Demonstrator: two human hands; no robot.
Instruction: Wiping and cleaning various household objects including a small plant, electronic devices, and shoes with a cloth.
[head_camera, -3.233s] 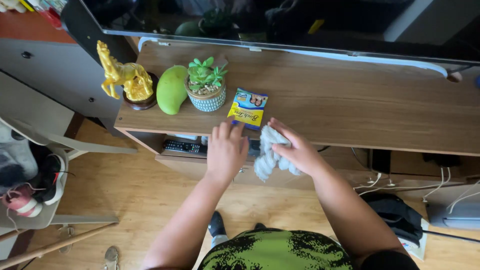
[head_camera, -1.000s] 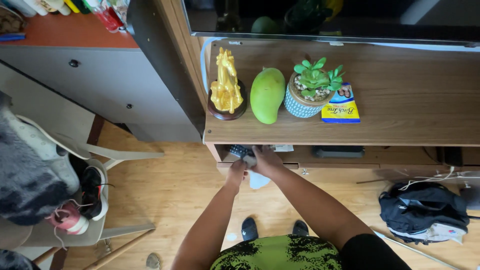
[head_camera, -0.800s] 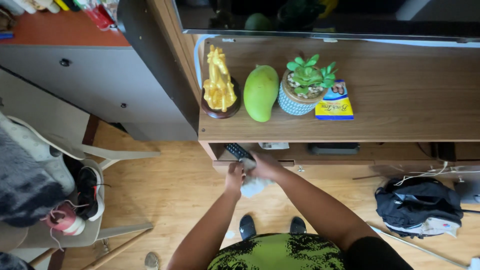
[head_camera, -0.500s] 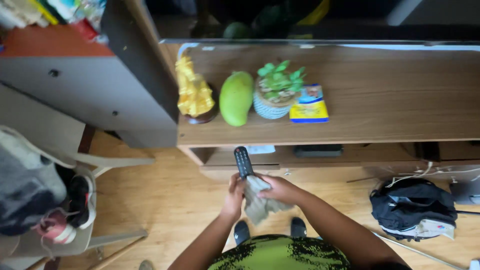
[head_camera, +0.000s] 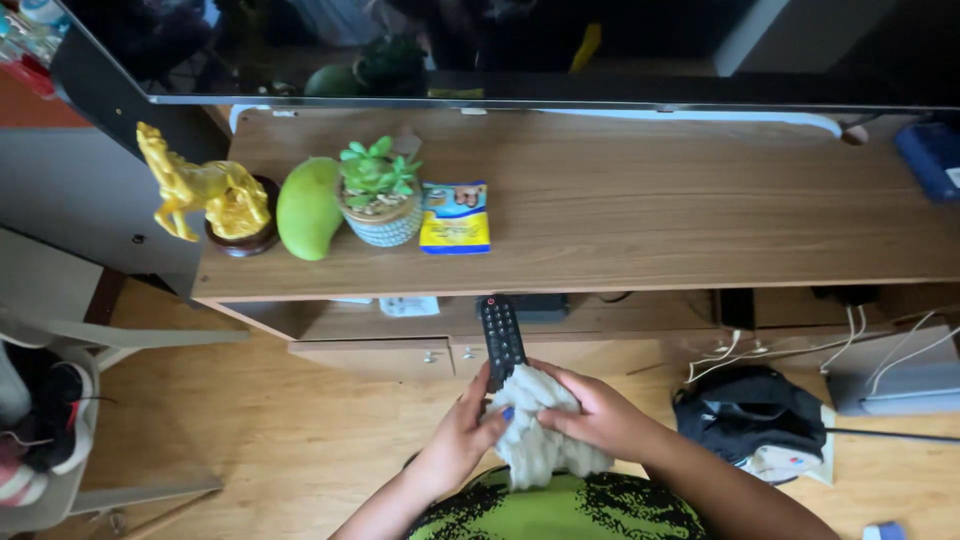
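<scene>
A black remote control (head_camera: 501, 338) sticks up out of my hands, in front of the wooden TV stand (head_camera: 640, 235). My left hand (head_camera: 462, 432) grips its lower end from the left. My right hand (head_camera: 590, 412) presses a pale grey cloth (head_camera: 540, 440) around the same lower end. The cloth bunches between both hands and hangs down toward my green and black shirt. The remote's upper half with its buttons is bare.
On the stand's top stand a gold horse figurine (head_camera: 205, 190), a green mango (head_camera: 308, 208), a potted succulent (head_camera: 380, 190) and a small yellow and blue packet (head_camera: 454, 218). A dark screen (head_camera: 560, 50) runs along the back. A black bag (head_camera: 755, 420) and cables lie on the floor to the right.
My hands went down to the lower shelf and drew the remote out toward me. The cloth now wraps its lower end. The view has shifted right and closer.
</scene>
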